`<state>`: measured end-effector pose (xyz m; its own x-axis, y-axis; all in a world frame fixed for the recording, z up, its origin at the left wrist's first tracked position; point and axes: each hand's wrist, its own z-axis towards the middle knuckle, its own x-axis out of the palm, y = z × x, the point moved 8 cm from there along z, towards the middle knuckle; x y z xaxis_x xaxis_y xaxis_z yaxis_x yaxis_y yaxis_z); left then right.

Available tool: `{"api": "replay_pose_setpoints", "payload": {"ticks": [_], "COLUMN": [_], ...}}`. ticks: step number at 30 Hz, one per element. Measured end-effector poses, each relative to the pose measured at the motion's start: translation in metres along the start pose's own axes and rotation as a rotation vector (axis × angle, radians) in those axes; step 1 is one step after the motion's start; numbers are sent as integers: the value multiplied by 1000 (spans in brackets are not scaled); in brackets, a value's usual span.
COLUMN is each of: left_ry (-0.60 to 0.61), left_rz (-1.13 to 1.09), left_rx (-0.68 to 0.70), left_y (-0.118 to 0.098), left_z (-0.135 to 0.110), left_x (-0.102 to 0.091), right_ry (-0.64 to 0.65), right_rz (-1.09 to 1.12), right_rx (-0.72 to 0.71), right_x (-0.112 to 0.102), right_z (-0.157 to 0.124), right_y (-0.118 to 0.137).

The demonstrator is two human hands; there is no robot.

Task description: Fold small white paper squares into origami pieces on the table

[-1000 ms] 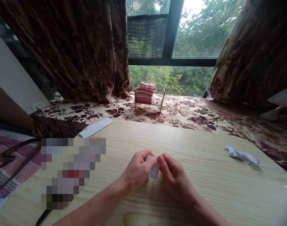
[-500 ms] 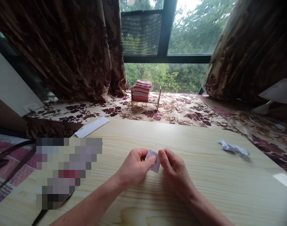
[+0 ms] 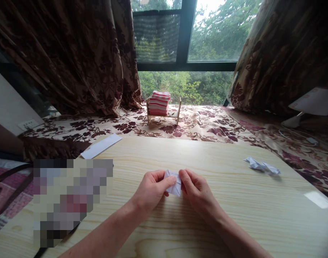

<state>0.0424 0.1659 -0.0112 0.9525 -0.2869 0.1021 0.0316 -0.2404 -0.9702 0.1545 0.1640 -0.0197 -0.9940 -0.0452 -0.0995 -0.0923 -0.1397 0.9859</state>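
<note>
A small folded piece of white paper [image 3: 174, 189] is held between my two hands above the wooden table [image 3: 223, 215]. My left hand [image 3: 155, 184] pinches it from the left, with the thumb lying across its front face. At its right edge, the thumb and fingers of my right hand [image 3: 192, 182] are closed on the paper. Crease lines run over the paper's face. The fingertips behind it are mostly hidden.
Folded white paper shapes [image 3: 262, 166] lie at the table's right. A flat white paper strip [image 3: 101, 146] rests at the far left edge, near a pixelated object [image 3: 72, 200]. Beyond, a small rack [image 3: 179, 111] holds striped cloths [image 3: 158, 104]; a lamp [image 3: 314, 100] stands right.
The folded paper has turned a little, and more of its creased face shows. My left thumb sits slightly lower on it. The whole view has shifted slightly.
</note>
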Motion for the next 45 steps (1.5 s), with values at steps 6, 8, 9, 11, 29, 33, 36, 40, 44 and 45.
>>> {"api": "replay_pose_setpoints", "payload": {"ticks": [6,8,9,11,29,33,36,40,44,45], "left_ry": [-116,-122,-118,-98,-87,-61,-32,-58,-67,-63], "left_rz": [-88,-105,-106,-106,18,69,79,55,84,95], "left_rx": [24,23,26,32,77,80,51,62,79,86], "left_y": [0,1,1,0,-10,-8,-6,-7,-6,-6], "left_z": [1,1,1,1,-2,-2,-1,-1,-1,0], "left_x": [-9,-10,-9,-8,-8,-5,-1,-3,-5,-5], "right_ry": [65,103,113,127,72,54,65,95,123,133], "right_rz": [-133,-140,-133,-119,-43,-53,-69,-90,-148,-159], "right_rx": [-32,-33,-33,-36,-60,-93,-72,-34,-91,-111], "right_x": [-5,-2,-1,1,-6,-6,-7,-8,-4,-2], "right_z": [1,-1,-1,-2,3,3,2,0,-1,-1], "right_y": [13,15,15,14,16,15,15,17,20,21]}}
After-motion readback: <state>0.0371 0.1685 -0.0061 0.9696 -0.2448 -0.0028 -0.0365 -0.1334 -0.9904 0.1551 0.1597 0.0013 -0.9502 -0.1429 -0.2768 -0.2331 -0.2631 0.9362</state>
